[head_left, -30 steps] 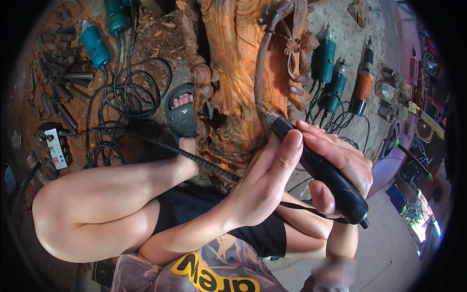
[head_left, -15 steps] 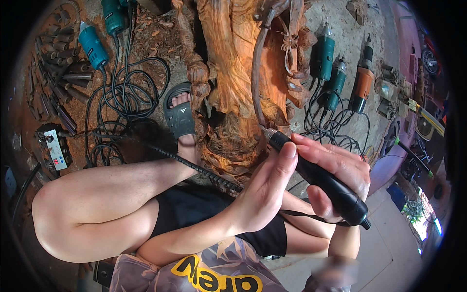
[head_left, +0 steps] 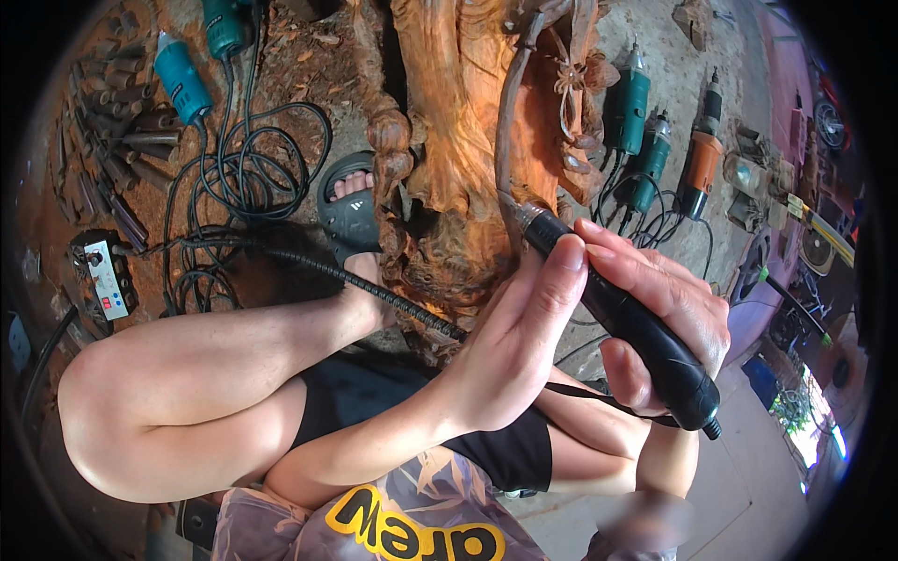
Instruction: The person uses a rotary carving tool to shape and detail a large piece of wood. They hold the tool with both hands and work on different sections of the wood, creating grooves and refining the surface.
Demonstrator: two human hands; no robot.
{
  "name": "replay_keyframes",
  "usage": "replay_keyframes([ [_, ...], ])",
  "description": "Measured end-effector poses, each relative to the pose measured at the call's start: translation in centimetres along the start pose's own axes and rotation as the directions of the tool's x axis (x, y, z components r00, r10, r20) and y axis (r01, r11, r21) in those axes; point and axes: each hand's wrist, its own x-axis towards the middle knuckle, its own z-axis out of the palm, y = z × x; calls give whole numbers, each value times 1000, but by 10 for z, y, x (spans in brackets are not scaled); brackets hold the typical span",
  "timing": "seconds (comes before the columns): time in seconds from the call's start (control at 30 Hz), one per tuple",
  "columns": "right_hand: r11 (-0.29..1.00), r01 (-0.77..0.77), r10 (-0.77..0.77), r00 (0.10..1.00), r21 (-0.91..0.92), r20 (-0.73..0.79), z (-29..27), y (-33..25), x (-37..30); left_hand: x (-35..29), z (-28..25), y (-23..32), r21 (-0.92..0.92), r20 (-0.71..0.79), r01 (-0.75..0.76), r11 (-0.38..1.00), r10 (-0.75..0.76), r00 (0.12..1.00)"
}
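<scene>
A black pen-style rotary carving tool (head_left: 645, 332) slants across my lap, its thin metal tip against the lower part of a reddish-brown wood carving (head_left: 458, 122). My right hand (head_left: 669, 309) wraps round the tool's body from the right, fingers along its top. On the other side, my left hand (head_left: 514, 351) presses its thumb against the tool's front section. Its fingers are mostly hidden behind the thumb and palm, close to the wood. A curved stem-like strip (head_left: 505, 122) of the carving runs down to the tip.
Green power tools (head_left: 182, 79) with coiled black cords (head_left: 248, 178) lie at the far left, beside many chisels (head_left: 122, 159). A small control box (head_left: 105, 280) sits nearer. More grinders, including an orange one (head_left: 702, 164), lie right of the carving. My sandalled foot (head_left: 351, 210) is beside it.
Both hands and the tool have shifted slightly right, and the tip has moved farther up along the carving. The grip looks the same.
</scene>
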Motion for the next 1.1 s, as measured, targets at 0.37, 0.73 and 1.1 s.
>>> replay_keyframes([
  [0.37,995,-101,101,995,-7,4,3,-11,-12,-13,9,0,-156,30,98,983,-95,995],
  [0.73,972,-72,64,997,223,43,-8,18,-21,-10,14,-7,-60,40,182,981,-180,983],
  [1.1,905,-105,63,991,413,116,-20,38,-4,3,21,-4,-24,17,86,996,-86,996],
])
